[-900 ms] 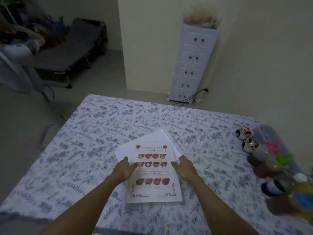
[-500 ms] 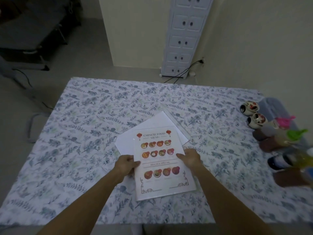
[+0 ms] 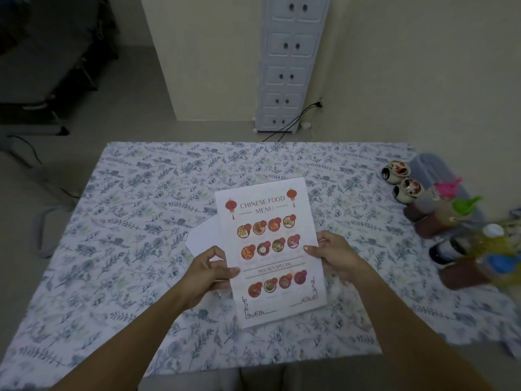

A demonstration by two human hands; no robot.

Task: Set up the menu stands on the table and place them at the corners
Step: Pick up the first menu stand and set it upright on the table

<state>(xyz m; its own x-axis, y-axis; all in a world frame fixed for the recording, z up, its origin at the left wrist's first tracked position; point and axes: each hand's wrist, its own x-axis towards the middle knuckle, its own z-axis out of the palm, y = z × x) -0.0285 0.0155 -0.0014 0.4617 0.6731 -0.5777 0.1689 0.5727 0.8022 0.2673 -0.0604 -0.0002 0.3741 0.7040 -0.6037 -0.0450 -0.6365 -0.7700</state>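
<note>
While both hands pinch it, left hand, right hand, menu sheet between, above table.

A home room: a floral-clothed table, a white drawer chest and sauce bottles.

Both bare forearms reach forward from the bottom edge; the left hand pinches the menu sheet at its left edge, thumb on top; the right hand grips its right edge likewise.
</note>
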